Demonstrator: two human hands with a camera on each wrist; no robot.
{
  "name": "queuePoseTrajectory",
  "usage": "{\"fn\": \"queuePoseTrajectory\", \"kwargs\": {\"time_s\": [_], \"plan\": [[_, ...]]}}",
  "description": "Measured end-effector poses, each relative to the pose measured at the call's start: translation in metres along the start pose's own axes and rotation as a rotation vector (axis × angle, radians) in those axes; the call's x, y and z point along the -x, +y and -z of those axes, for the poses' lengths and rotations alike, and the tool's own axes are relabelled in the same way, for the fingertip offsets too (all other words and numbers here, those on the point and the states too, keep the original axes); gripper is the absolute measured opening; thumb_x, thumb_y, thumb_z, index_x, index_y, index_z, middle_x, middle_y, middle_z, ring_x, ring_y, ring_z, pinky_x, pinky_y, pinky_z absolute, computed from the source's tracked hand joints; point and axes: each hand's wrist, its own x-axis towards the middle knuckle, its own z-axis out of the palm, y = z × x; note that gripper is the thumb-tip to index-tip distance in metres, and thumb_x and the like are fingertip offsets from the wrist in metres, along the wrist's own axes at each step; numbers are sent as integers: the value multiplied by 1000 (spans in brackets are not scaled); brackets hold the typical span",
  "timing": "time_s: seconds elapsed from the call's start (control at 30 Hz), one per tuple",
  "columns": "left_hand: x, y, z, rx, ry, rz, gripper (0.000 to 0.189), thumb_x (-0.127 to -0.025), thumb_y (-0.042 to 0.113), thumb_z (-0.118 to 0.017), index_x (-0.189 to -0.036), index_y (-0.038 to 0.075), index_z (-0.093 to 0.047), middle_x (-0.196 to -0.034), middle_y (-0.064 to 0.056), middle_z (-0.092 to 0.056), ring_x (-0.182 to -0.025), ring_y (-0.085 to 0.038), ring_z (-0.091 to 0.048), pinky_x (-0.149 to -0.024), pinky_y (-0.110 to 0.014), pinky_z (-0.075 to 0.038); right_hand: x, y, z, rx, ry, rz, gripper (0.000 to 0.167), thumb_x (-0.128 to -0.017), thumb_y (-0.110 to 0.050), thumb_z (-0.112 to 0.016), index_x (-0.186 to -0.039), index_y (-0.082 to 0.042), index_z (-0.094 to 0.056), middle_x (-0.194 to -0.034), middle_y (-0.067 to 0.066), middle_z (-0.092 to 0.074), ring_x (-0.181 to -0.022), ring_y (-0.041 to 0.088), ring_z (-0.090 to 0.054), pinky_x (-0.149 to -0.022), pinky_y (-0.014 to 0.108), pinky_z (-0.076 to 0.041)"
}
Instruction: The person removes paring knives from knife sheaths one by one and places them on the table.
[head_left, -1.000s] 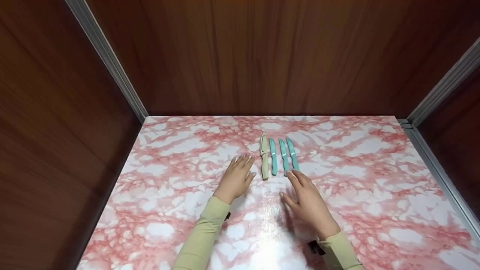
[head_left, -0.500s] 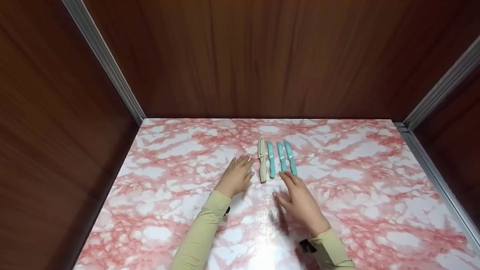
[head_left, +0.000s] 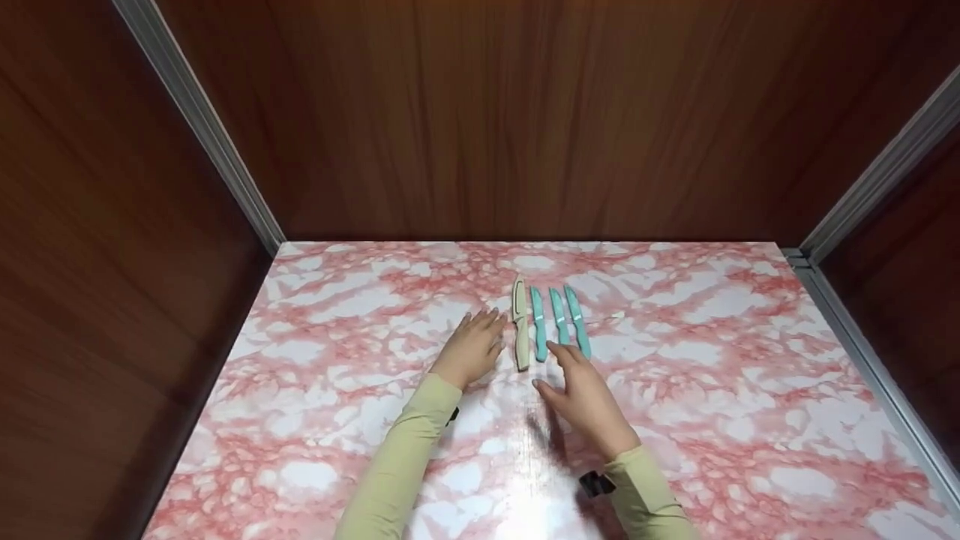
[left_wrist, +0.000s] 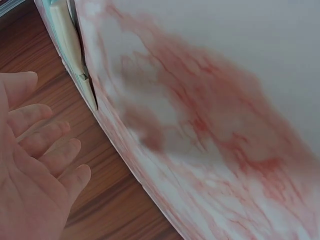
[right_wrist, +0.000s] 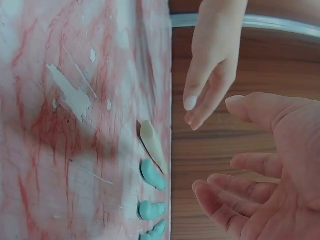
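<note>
A cream knife (head_left: pixel 521 322) and three turquoise knives lie side by side on the marbled table, blades pointing to the back. From left to right after the cream one come the first turquoise knife (head_left: pixel 538 326), the second (head_left: pixel 559 319) and the third (head_left: pixel 577 322). My left hand (head_left: pixel 471 349) hovers just left of the cream knife, its fingers extended and holding nothing. Near the handle ends of the turquoise knives is my right hand (head_left: pixel 585 390), thumb apart from the relaxed fingers, nothing in it. In the right wrist view both hands appear above the tabletop, apart from the knives.
The red-and-white marbled tabletop (head_left: pixel 337 450) spreads around the knives. A brown wood-grain panel (head_left: pixel 480 120) closes off the back, with side panels left and right. Metal frame posts (head_left: pixel 210 127) stand at the corners.
My right hand has shifted left along the knife handles, toward the first turquoise knife. The left hand stays nearly where it was. The head view has tilted slightly; the knives keep their row.
</note>
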Motion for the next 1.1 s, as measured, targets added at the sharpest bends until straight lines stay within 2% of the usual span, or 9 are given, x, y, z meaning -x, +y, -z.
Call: {"fn": "queuePoseTrajectory", "kwargs": {"time_s": [0.23,0.53,0.87,1.1], "plan": [[-5,0,-1,15,0,-9,47,-100,22,-51,-143,5,-43,-147,-15,-39,-136,-35,-32,-113,-49,-19,-10,4,-11,-54,-21,-13,61,-85,-19,-74,-137,-2,-49,-123,15,-53,-97,30,-60,-77,39,-53],[-10,-3,-7,32,19,-28,45,-100,20,-49,-142,3,-45,-145,-15,-42,-134,-35,-36,-112,-49,-22,-20,4,-19,-78,-51,-64,60,-85,-20,-74,-136,0,-49,-124,18,-54,-95,31,-61,-77,40,-53],[-18,-3,-11,7,-22,-28,48,-99,18,-52,-143,4,-43,-146,-13,-41,-135,-33,-34,-113,-47,-22,-28,9,-27,-112,-60,-72,58,-85,-15,-73,-135,4,-49,-119,21,-56,-93,31,-62,-76,41,-53],[-24,-1,-16,-6,-6,-40,42,-101,15,-46,-141,3,-46,-144,-14,-44,-134,-34,-37,-111,-49,-24,-32,8,-31,-116,-70,-80,59,-85,-15,-73,-135,5,-48,-121,22,-55,-91,30,-63,-75,40,-54]]}}
